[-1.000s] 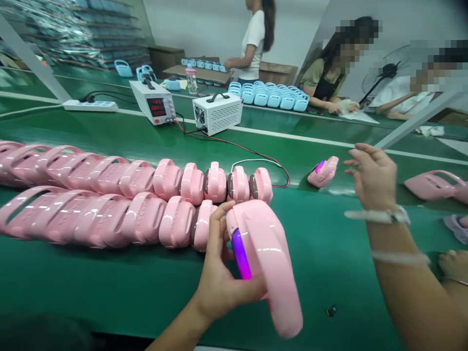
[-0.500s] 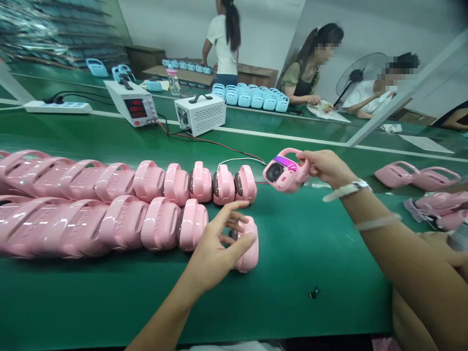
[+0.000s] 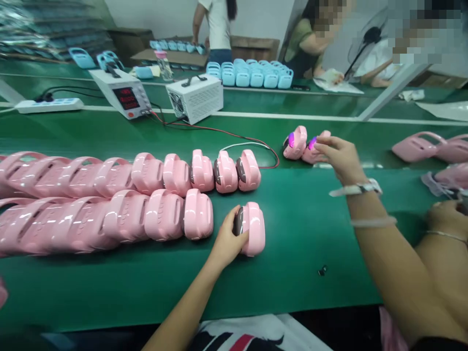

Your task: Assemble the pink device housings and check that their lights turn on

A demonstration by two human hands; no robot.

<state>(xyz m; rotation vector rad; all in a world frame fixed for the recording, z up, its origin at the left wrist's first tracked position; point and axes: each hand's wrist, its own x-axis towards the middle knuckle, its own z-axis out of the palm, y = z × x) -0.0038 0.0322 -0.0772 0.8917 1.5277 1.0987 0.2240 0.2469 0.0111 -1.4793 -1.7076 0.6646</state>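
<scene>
My left hand (image 3: 227, 240) grips a pink handled speaker unit (image 3: 253, 229) standing on the green belt (image 3: 300, 243), just right of the front row of pink units (image 3: 109, 219). A second row of pink units (image 3: 146, 170) lies behind it. My right hand (image 3: 338, 153) reaches out to the far right, fingers on a pink unit with a purple light (image 3: 313, 150). That unit rests on the belt against another lit pink unit (image 3: 295, 142).
A power supply with red digits (image 3: 126, 97), a white box (image 3: 195, 97) and red and white wires (image 3: 234, 139) sit behind the rows. More pink units (image 3: 424, 146) lie far right, near another person's hand (image 3: 442, 212). A small black part (image 3: 321, 269) lies on the belt. Blue units (image 3: 252, 75) and people fill the far table.
My left hand set its unit down on the belt and now holds it there. My right hand picked up the lit unit, then lowered it beside another lit one.
</scene>
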